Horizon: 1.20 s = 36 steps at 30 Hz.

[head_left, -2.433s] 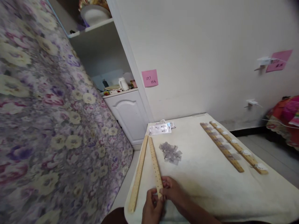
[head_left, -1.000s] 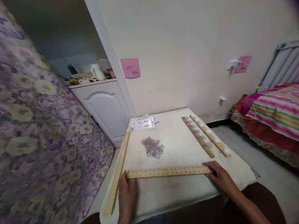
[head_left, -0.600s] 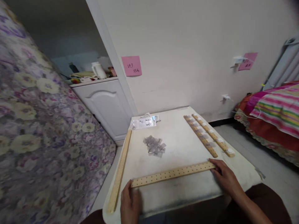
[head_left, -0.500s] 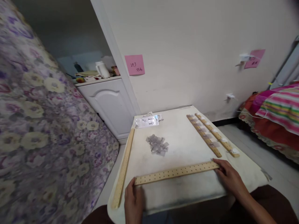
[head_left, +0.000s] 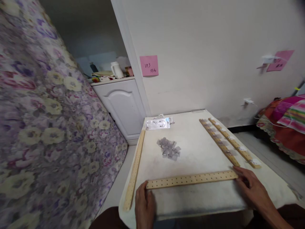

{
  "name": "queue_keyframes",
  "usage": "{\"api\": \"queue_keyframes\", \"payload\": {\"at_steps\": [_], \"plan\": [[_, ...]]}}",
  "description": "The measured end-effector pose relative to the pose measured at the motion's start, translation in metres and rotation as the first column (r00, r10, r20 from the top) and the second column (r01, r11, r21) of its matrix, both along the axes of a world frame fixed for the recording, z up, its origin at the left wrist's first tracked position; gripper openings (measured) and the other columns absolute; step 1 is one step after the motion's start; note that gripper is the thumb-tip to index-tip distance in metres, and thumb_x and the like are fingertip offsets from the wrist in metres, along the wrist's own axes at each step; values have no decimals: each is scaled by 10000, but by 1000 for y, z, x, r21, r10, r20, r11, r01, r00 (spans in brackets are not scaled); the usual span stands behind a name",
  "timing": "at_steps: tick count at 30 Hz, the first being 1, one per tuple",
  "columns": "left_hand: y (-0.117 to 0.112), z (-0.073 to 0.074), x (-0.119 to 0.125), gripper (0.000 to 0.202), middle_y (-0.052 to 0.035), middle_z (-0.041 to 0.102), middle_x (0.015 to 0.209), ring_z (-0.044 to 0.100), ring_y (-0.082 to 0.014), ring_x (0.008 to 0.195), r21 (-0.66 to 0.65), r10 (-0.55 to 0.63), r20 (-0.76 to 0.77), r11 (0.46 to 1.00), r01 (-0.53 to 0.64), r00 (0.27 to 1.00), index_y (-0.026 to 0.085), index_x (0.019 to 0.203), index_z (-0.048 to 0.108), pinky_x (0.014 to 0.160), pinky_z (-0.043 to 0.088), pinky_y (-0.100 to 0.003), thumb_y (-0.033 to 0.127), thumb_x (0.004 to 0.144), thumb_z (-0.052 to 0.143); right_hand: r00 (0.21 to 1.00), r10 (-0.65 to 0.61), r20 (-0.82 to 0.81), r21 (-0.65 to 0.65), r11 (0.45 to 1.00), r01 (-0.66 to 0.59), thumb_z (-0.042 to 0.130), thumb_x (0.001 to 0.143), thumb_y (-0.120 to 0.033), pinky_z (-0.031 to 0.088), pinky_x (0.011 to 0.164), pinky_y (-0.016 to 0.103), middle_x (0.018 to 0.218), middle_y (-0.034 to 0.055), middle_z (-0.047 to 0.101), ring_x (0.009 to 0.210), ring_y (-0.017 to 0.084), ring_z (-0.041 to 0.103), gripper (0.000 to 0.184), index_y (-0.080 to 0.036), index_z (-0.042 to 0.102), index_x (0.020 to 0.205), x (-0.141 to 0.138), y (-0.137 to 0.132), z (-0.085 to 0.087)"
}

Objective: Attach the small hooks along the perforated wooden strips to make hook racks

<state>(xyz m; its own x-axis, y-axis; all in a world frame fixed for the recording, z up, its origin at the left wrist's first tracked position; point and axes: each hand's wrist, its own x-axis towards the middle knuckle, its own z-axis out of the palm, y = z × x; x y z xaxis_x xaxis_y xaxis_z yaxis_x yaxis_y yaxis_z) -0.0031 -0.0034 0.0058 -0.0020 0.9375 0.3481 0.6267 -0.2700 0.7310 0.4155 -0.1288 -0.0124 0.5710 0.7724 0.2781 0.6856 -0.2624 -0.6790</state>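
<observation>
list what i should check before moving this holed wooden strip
1. Left hand on the holed strip, left end: ok, touching.
2. Right hand on its right end: ok, fingertips touching.
3. Strip lying flat on the table, holes up: ok.
4. Pile of clear pieces apart from the strip: ok.
5. Right end free of the two fitted strips: cannot tell, the nearer one ends right beside it.

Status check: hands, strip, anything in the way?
Left hand and right hand flat, one at each end of the perforated wooden strip. Strip lies crosswise on the white table. Pile of small clear packets beyond it, apart.
</observation>
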Motion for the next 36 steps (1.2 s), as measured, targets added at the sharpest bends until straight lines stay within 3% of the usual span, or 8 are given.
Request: {"api": "queue_keyframes", "payload": {"at_steps": [3, 8, 11, 16, 23, 28, 33, 36], "plan": [[-2, -3, 2, 391, -132, 548, 1195, 504, -270, 1151, 60, 20, -29, 998, -19, 999, 154, 1172, 531, 1021, 396, -472, 328, 830, 454, 998, -52, -35, 58, 997, 54, 454, 818, -418, 482, 716, 346, 1054, 87, 603, 748, 203, 587, 406, -203, 570, 1143, -19, 15, 23], [-8, -3, 7, 346, -115, 535, 1154, 507, -270, 1125, 151, 99, -15, 984, -95, 995, 180, 1127, 556, 1005, 401, -462, 322, 830, 449, 940, 310, -142, 104, 949, -297, 476, 815, -350, 475, 706, 306, 842, 50, 677, 760, 198, 606, 249, -202, 644, 925, -77, 91, 54], [-11, -3, 5, 311, -93, 563, 1093, 538, -251, 1066, 156, 109, 0, 982, -107, 994, 192, 1089, 570, 964, 435, -429, 312, 829, 450, 903, 395, -167, 92, 919, -384, 500, 781, -301, 461, 677, 297, 777, 31, 667, 707, 184, 596, 193, -199, 648, 850, -111, 143, 53], [-10, -7, -4, 274, -86, 590, 1042, 560, -236, 1014, 179, 100, 12, 979, -100, 995, 188, 1056, 574, 929, 457, -407, 282, 828, 453, 939, 288, -189, -35, 953, -300, 570, 727, -229, 406, 647, 251, 781, 11, 654, 716, 160, 579, 144, -200, 622, 858, -140, 190, 40], [-10, -5, -4, 254, -88, 592, 1026, 571, -231, 991, 166, 68, 23, 983, -71, 997, 190, 1048, 572, 913, 464, -395, 266, 827, 472, 949, 240, -204, -73, 963, -259, 528, 751, -237, 352, 579, 229, 685, -5, 639, 643, 145, 553, 100, -206, 611, 705, -139, 192, 35], [-11, 0, -2, 256, -85, 598, 1018, 570, -234, 990, 152, 81, 29, 985, -84, 996, 189, 1034, 584, 906, 466, -393, 279, 823, 471, 910, 271, -315, 49, 962, -269, 519, 729, -282, 405, 605, 259, 662, 9, 635, 643, 167, 567, 131, -194, 599, 674, -136, 174, 33], [-11, 1, 0, 253, -79, 606, 1004, 576, -235, 976, 134, 87, 65, 986, -95, 994, 196, 1013, 600, 904, 466, -390, 297, 816, 477, 652, 303, -695, 191, 952, -240, 560, 717, -383, 304, 436, 227, 454, -48, 496, 411, 109, 416, 213, -175, 589, 685, -137, 157, 39], [-13, 6, 1, 244, -78, 609, 996, 575, -233, 975, 113, 78, 107, 989, -91, 991, 195, 992, 608, 910, 460, -391, 305, 811, 489, 529, 314, -788, 249, 949, -191, 599, 707, -428, 249, 414, 215, 445, -61, 462, 394, 86, 358, 261, -169, 575, 692, -140, 150, 49]]}}
